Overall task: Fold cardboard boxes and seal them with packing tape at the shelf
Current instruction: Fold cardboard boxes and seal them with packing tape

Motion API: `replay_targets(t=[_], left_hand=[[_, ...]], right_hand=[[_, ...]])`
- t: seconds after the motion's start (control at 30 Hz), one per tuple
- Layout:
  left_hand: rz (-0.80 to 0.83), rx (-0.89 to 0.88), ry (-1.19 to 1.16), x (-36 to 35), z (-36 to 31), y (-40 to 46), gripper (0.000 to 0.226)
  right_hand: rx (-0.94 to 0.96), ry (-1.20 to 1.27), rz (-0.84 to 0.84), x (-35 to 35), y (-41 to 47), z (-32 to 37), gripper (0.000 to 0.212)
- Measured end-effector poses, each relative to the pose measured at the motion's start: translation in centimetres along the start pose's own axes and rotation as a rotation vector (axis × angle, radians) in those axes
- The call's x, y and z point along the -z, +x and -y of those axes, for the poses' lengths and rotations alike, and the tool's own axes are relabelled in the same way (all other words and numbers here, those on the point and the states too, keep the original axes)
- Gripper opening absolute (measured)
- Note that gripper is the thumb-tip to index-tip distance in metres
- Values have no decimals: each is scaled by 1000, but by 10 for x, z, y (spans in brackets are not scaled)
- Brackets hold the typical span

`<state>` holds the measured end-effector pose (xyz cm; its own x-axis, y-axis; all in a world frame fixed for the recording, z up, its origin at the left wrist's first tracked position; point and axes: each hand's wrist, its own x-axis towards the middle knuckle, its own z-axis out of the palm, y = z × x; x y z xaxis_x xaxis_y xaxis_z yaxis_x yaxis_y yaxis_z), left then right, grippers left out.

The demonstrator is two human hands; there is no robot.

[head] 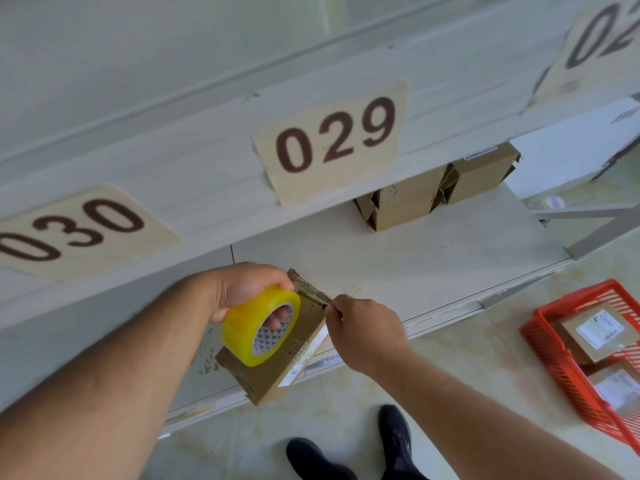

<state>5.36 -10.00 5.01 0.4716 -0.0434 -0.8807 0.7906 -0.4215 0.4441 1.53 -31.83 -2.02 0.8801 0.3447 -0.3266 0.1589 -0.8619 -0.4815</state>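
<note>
I have the box point(273, 362) at the front edge of the shelf point(398, 258), tilted, its lower corner hanging out past the edge over the floor. It looks like a small, light carton of stiff cardboard, so I judge it will shift or tip easily unless something pins it; its flaps and corners would crush before the panels do. The tape roll point(260, 324) is yellowish, glossy and probably slick on its outer face, so the sure hold is through the core.

That is how my left hand point(242, 289) has it: fingers curled through the core, thumb side over the top, the roll resting on the box's upper face and helping to hold it down. The left forearm comes in from the lower left, wrist bent downward.

My right hand point(363, 327) is closed in a pinch at the box's upper right edge, fingertips meeting on what I take to be the free tape end, though the strip itself is too thin and clear to make out. Its forearm reaches in from the lower right, knuckles up.

I would keep the tape taut, since loose tape will likely wrinkle or stick to itself.
</note>
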Motion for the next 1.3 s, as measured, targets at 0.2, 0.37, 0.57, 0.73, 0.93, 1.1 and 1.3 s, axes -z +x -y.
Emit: replay_targets(t=[0.2,0.37,0.57,0.73,0.93,1.1,1.3], left_hand=[[-44,-30,15,-2,3,5,40],[-71,-71,33,-2,3,1,70],[-58,-66,13,-4,4,2,68],[62,44,22,4,2,2,79],[45,99,116,0,0,5,58],[20,41,55,-5,3,2,34],[60,21,-25,-3,9,1,44]], right_hand=[[7,-50,-1,0,-1,6,31],[28,-68,-9,-4,-1,13,28],[17,-62,-1,-4,-5,13,25],[-8,13,1,-7,-6,6,28],[-9,8,-8,-19,-5,-5,30],[-4,9,-20,-23,-8,-3,31],[-271,544,-118,-30,-17,-17,29]])
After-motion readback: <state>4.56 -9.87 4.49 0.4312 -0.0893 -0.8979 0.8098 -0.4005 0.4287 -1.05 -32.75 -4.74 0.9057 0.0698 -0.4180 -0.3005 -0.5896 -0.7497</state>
